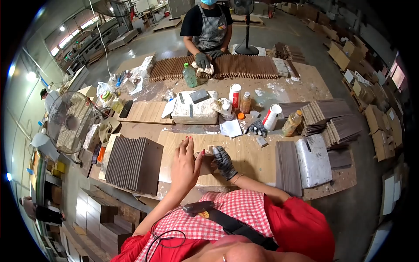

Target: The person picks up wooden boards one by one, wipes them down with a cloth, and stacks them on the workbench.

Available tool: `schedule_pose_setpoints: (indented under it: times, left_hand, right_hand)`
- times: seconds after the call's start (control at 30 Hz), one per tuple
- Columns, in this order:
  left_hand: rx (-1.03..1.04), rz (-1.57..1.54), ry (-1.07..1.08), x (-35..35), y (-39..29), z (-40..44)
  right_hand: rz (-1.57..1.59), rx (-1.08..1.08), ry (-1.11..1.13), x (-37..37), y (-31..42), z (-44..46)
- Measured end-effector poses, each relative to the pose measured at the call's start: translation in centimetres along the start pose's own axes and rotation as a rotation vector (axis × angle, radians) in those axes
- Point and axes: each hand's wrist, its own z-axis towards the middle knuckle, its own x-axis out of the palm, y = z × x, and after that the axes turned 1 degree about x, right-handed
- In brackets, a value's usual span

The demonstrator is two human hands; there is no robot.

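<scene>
Brown, flat and small, a board [204, 168] lies between the two hands at the near side of the worn bench [126, 127], over a pale wooden panel [248, 152]. The bare left hand [185, 162] is at the board's left side, its fingers stretched upward and its thumb standing apart, so that grip is open; whether its palm presses on the board cannot be told. The right hand [224, 163], in a dark grey glove, has its grip closed on a pale cloth [211, 150] at the board's far right corner, though the fingertips are partly hidden. To the left of the hands, a row of dark brown panels [134, 165] stands upright, packed face to face. To the right, grey-brown strips [287, 167] lie beside a whitish wrapped block [314, 160]. Beyond the hands sits a white wrapped bundle [194, 112] with a grey block [199, 96] on top, and to its right are two white-and-red canisters, one upright [235, 96] and one tilted [272, 117], an orange cap [241, 116] and a loose glove [256, 128]. Across the bench, a co-worker [207, 32] in a checked apron holds a whitish rag [203, 69] against a long row of brown slats [244, 66], beside a green bottle [190, 76].
</scene>
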Motion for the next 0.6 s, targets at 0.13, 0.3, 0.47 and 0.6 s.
schedule_pose_setpoints:
  times: [0.13, 0.3, 0.47, 0.6]
  left_hand:
    - [-0.042, -0.012, 0.013, 0.2, 0.2, 0.4]
    - [-0.045, -0.005, 0.015, 0.5, 0.4, 0.8]
    - [-0.054, -0.002, 0.039, 0.3, -0.2, 0.5]
    - [-0.051, 0.028, 0.015, 0.2, 0.8, 0.4]
  right_hand:
    - [0.930, 0.692, 0.086, -0.9, 5.7, 4.3]
    - [0.688, 0.565, -0.084, -0.2, 7.7, 5.6]
    - [0.794, 0.524, -0.096, -0.3, 7.1, 5.1]
    - [0.729, 0.518, -0.126, 1.4, 5.3, 4.0]
